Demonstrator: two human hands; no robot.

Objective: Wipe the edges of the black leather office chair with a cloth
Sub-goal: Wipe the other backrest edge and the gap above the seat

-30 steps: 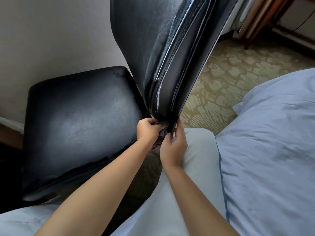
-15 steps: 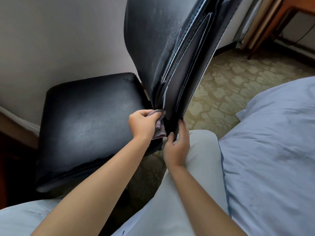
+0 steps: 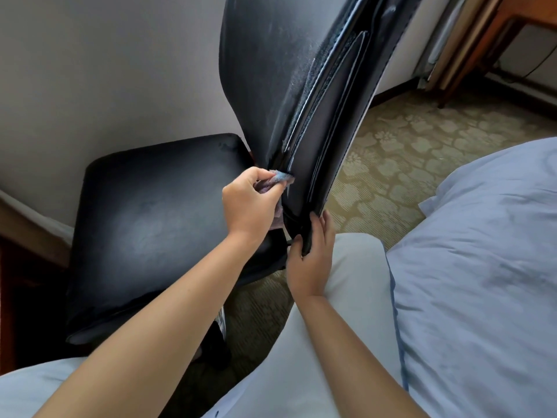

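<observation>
The black leather office chair fills the middle of the view, its seat [image 3: 156,212] to the left and its backrest [image 3: 271,70] rising edge-on toward the top. A small bluish-pink cloth [image 3: 278,179] is bunched in my left hand [image 3: 250,203], pressed against the seam at the lower edge of the backrest. Just below and to the right, my right hand [image 3: 310,260] grips the bottom corner of the backrest between thumb and fingers. Most of the cloth is hidden inside my fist.
A pale wall stands behind the chair. A light blue duvet [image 3: 482,267] lies at the right, my light-trousered knee [image 3: 349,297] beside it. Patterned beige carpet [image 3: 407,140] spreads beyond the chair, with wooden furniture legs [image 3: 470,55] at the top right.
My left hand has slid the cloth up along the backrest's edge, away from the bottom corner. My right hand has stayed gripping that corner.
</observation>
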